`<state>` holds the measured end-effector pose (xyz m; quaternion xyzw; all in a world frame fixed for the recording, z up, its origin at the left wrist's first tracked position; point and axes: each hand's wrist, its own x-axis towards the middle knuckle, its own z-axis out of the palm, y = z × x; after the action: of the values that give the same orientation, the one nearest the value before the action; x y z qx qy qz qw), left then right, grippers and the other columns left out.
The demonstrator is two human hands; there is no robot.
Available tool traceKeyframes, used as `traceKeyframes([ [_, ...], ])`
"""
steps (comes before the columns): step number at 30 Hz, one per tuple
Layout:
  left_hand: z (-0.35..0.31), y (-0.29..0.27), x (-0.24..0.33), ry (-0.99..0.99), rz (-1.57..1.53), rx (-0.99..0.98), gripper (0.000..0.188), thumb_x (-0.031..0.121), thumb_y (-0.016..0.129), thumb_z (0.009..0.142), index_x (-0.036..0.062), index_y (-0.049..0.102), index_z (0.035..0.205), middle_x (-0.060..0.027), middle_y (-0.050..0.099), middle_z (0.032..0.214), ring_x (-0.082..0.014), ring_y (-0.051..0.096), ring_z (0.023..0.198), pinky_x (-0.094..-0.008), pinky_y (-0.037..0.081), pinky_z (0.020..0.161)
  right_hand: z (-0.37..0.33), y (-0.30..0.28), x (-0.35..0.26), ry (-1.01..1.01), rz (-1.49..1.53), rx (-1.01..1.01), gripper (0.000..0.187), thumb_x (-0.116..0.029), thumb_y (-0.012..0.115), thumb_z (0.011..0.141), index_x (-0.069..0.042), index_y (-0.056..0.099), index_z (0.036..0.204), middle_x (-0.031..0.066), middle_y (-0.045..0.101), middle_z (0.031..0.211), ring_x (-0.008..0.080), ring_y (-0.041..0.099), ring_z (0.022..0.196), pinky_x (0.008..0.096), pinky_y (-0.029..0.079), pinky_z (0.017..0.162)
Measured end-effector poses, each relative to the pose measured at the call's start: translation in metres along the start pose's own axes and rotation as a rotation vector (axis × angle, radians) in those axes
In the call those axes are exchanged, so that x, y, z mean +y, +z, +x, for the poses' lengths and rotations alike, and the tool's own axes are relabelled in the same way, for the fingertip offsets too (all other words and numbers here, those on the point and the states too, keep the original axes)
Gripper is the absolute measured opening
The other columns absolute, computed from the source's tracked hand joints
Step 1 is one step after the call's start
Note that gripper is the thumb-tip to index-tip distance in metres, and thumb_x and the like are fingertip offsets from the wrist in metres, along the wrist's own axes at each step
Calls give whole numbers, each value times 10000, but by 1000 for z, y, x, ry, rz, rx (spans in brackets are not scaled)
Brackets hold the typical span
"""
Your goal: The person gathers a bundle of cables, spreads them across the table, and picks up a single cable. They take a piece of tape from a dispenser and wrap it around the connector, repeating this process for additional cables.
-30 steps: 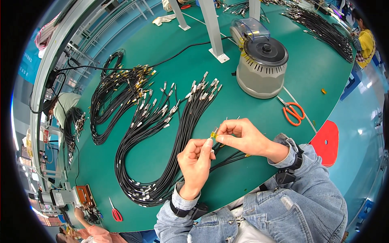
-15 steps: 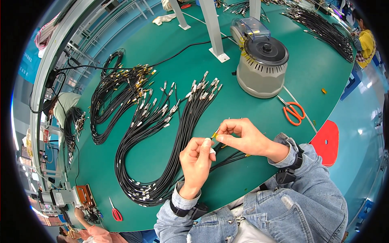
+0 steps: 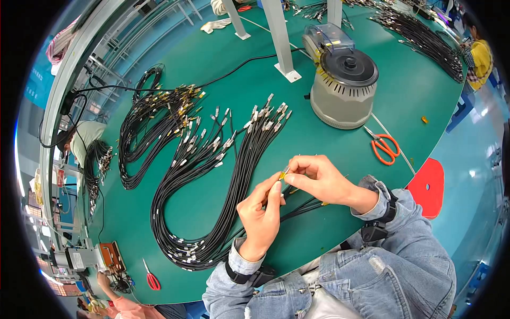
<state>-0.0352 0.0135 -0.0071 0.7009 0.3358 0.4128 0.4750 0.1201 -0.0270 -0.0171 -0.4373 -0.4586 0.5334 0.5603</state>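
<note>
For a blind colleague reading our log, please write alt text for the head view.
Two hands, left hand and right hand, pinch a small yellow piece at a black cable's end over a green table. Looped black cable bundles lie left; a grey round machine and orange scissors lie beyond.

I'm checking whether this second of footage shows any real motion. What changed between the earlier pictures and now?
Almost nothing. Both the left hand and right hand stay pinched on the small yellow connector at the end of a black cable; the fingertips shift only slightly. The cable bundles, orange scissors and grey round machine lie as before.
</note>
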Motion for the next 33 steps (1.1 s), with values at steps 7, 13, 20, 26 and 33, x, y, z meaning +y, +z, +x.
traceKeyframes([
  [7,-1,-1,0,-44,-41,-38,185,45,559,866,-13,631,1025,-47,614,690,-60,534,546,-186,409,470,-1,0,-1,-63,-19,-17,118,-107,530,897,2,542,851,5,523,820,64,481,754,235,411,667],
  [13,-1,0,1,-61,-35,-49,182,49,557,868,-11,634,1021,-45,612,686,-60,531,543,-185,403,466,-2,0,0,-76,-41,-18,119,-103,526,898,7,543,859,14,522,824,71,478,762,239,409,674],
  [20,-1,2,-1,-4,-7,-27,184,38,575,854,-11,636,1021,-36,611,673,-52,524,526,-181,400,457,-2,-1,1,-70,-70,-20,109,-86,519,896,14,548,861,19,529,840,77,481,759,247,415,675],
  [26,0,1,-8,201,263,56,191,4,631,796,-5,642,987,-70,639,686,-57,522,481,-184,403,433,-1,-1,0,13,24,-8,129,-102,531,883,15,575,850,6,534,768,71,479,703,248,413,635],
  [33,4,-1,-11,302,388,68,186,-12,642,776,-4,642,962,-101,643,693,-70,517,458,-194,403,423,0,-11,-8,204,242,-92,153,-136,547,869,1,611,838,-5,543,691,45,458,619,198,367,543],
])
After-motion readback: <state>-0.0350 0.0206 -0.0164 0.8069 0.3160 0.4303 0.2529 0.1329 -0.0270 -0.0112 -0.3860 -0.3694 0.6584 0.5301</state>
